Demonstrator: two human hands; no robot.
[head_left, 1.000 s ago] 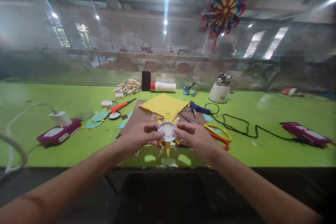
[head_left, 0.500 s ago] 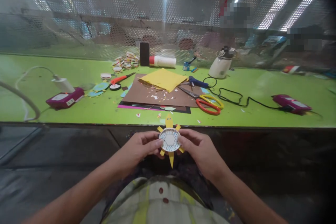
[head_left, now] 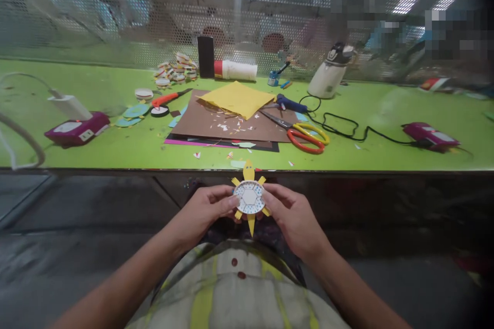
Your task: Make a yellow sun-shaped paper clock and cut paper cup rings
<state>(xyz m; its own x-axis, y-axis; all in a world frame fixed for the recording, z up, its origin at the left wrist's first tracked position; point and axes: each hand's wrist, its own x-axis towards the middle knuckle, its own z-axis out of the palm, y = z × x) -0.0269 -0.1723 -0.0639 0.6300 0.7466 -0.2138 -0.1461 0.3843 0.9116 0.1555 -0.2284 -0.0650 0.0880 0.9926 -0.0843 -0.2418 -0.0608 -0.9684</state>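
Yellow and white, one paper turtle (head_left: 249, 197) is held just in front of the near edge of the green surface (head_left: 374, 159), its head overlapping that edge in the view. It has one head with two dark eyes, four legs, one pointed tail and one round shell, whose dotted band surrounds a single plain hexagon. Two hands share it: the left grip (head_left: 212, 208) is narrow, pinching the shell's left rim, and the right grip (head_left: 291, 213) pinches the right rim. Two thumbs rest on the upper face; some other fingers are hidden beneath.

On the surface, one yellow sheet (head_left: 239, 98) lies over one larger brown sheet (head_left: 187, 126), with paper scraps (head_left: 223, 127) too many to count. One pair of scissors (head_left: 288, 124), one loop yellow and one red, crosses the brown sheet's right side; one blue glue gun (head_left: 291, 104) lies just behind it. Two purple power strips (head_left: 90, 132) sit well apart, the left one carrying one white charger (head_left: 73, 106). To the left are one orange-handled tool (head_left: 165, 98), its kind unclear, and two light-blue discs (head_left: 136, 111). At the back are one black block (head_left: 206, 56), one red-and-white cylinder (head_left: 238, 71), one small blue jar (head_left: 274, 79) and one white jug (head_left: 326, 81).
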